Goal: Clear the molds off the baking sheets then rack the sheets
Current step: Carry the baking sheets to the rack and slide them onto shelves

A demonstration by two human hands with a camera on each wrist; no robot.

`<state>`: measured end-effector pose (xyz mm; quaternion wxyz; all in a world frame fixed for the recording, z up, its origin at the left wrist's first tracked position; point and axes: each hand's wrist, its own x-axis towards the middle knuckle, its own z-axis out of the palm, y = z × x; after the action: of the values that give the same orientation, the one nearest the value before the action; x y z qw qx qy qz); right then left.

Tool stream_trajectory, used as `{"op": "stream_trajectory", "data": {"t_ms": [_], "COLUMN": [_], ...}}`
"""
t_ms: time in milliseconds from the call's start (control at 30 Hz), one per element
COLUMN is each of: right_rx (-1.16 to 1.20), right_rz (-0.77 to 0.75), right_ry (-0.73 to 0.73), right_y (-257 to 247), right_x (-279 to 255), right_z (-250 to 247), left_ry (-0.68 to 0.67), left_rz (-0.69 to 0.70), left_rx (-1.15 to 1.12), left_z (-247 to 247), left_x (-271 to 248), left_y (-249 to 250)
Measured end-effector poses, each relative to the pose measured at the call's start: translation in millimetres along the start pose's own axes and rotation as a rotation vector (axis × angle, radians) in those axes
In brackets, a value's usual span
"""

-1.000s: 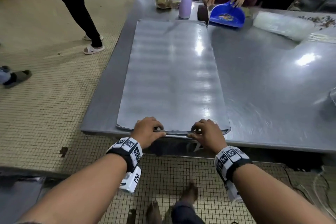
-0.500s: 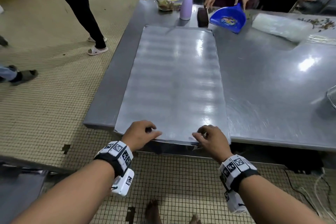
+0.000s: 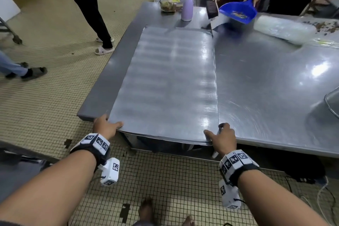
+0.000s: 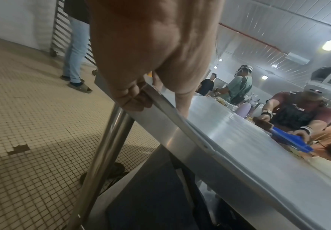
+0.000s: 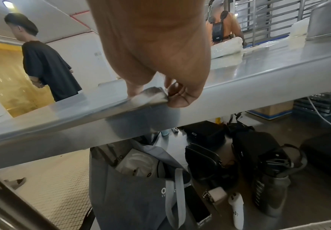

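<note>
Gripping the near corners of the baking sheet (image 3: 165, 82), the left hand (image 3: 105, 127) and right hand (image 3: 222, 137) each curl around its edge — thumbs on top, fingers beneath — while the sheet lies flat on the steel table (image 3: 275, 88), its near end jutting past the table's edge.

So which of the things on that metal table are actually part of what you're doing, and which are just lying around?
Part of the job:
- baking sheet, near edge hanging off the table
- left hand and right hand, gripping its near corners

Just lying about:
- purple spray bottle
- blue dustpan, held by someone else
- plastic-wrapped roll
- bag of food
</note>
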<state>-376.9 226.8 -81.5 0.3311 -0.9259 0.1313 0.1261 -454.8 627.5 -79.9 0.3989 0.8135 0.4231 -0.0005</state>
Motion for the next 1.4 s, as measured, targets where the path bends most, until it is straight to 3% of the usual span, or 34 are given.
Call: {"op": "stream_trajectory", "data": {"t_ms": [167, 267, 467, 633, 833, 1000, 1067, 1200, 1400], "right_rx": [-0.029, -0.03, 0.073, 0.14, 0.139, 0.06, 0.092, 0.334, 0.218], "right_rz": [-0.015, -0.008, 0.095, 0.049, 0.047, 0.071, 0.075, 0.105, 0.031], "right_ry": [-0.054, -0.113, -0.302, -0.435, -0.599, -0.71, -0.696, -0.457, -0.126], "right_y": [20, 33, 63, 91, 127, 147, 152, 144, 117], "right_x": [2, -2, 3, -3, -14, -28, -28, -21, -14], "right_z": [-19, -37, -65, -81, -88, -93, -92, -83, -66], "left_ry": [-0.098, -0.238, -0.481, -0.632, -0.738, -0.759, -0.723, -0.583, -0.32], "left_rz": [-0.007, -0.032, 0.021, 0.128, 0.198, 0.136, 0.094, 0.098, 0.148], "left_rx": [-0.01, 0.035, 0.077, -0.003, -0.047, -0.077, -0.136, -0.202, -0.162], "left_z": [4, 7, 12, 19, 16, 19, 21, 29, 48], "left_x": [-18, -24, -47, -77, -104, -112, -114, -115, -91], "left_y": [-10, -15, -9, -15, -46, -76, -79, -56, -30]}}
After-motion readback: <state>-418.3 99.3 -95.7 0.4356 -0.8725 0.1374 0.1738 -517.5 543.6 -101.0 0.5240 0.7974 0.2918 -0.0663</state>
